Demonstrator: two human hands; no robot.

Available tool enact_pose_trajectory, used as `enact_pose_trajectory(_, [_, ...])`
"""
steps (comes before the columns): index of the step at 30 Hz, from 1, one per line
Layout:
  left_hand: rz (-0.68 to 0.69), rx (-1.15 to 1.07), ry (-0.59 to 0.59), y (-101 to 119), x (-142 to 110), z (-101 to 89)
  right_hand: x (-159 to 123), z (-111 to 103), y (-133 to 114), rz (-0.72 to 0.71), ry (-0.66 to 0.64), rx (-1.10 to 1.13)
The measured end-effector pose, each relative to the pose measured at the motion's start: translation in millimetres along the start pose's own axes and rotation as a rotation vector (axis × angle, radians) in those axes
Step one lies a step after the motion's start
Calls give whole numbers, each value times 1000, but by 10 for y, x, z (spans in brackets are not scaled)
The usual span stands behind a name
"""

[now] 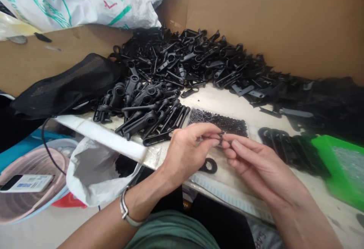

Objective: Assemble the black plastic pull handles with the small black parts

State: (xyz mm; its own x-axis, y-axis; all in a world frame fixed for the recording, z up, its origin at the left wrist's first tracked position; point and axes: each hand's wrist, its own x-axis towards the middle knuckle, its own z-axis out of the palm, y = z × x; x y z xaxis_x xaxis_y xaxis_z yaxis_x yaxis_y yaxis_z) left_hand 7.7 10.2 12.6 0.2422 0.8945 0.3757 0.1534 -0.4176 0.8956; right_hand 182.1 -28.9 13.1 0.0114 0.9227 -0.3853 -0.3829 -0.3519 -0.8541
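Observation:
My left hand and my right hand meet fingertip to fingertip over the front of the table. Both are closed in a pinch. A tiny dark piece shows between their fingertips, too small to name; the fingers mostly hide it. Just behind them lies a shallow clear tray of small black parts. Partly beneath my left hand, a black ring-ended plastic part lies on the table.
A large heap of black plastic arms fills the back. More arms lie in rows at left. Black ring-ended pieces and a green bin stand at right. A white sack and pink basket sit below left.

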Motion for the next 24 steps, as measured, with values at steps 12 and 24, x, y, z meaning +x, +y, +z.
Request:
enact_pose_trajectory(12, [-151, -178, -2, 87, -85, 41, -72, 13, 65, 18, 24, 99])
enact_pose_trajectory(24, [-197, -236, -19, 94, -120, 71, -129, 23, 144, -33, -14, 125])
